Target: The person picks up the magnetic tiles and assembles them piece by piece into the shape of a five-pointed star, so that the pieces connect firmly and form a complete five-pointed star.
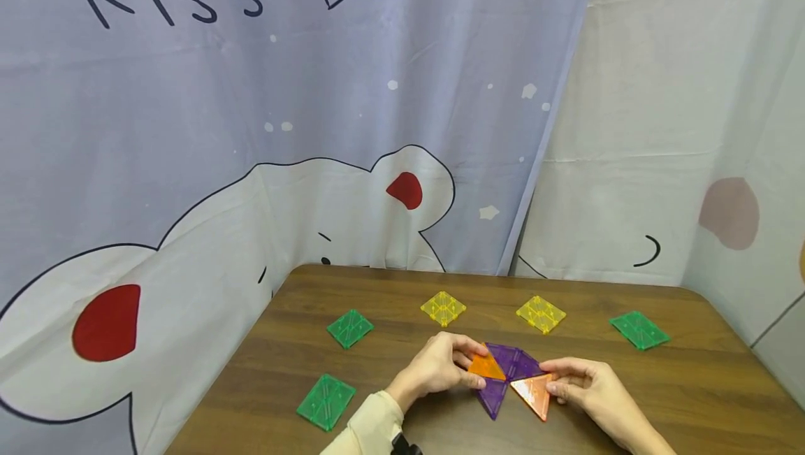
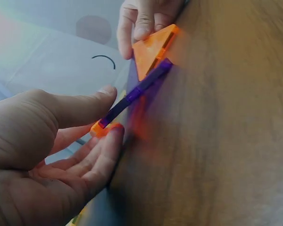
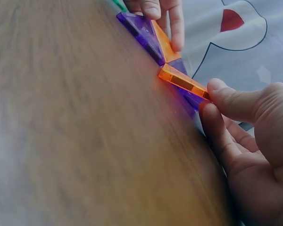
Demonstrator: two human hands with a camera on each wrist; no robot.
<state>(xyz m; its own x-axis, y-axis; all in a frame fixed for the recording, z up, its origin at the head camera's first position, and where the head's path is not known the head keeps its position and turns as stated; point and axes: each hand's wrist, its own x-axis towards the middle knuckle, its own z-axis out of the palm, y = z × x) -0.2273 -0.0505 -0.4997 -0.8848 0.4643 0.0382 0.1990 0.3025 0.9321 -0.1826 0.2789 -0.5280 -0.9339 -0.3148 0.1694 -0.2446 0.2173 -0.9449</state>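
Note:
Translucent triangular tiles lie edge to edge in a fan between both hands. Three are purple: one at the top (image 1: 502, 355), one at the upper right (image 1: 525, 366) and one at the lower left (image 1: 492, 397). My left hand (image 1: 437, 369) grips the orange triangle tile (image 1: 488, 366) on the fan's left, thumb low and fingers at its top edge. With thumb and fingertips, my right hand (image 1: 590, 386) pinches the other orange triangle tile (image 1: 534, 394) at the right. In the right wrist view this orange tile (image 3: 184, 83) appears edge-on, beside purple ones.
Around the fan on the brown wooden table (image 1: 251, 399) lie green tiles at the left (image 1: 326, 401), upper left (image 1: 350, 328) and far right (image 1: 639, 330). Two yellow tiles, one left (image 1: 443, 308) and one right (image 1: 541, 314), lie behind it. A printed curtain (image 1: 352, 91) hangs at the table's back edge.

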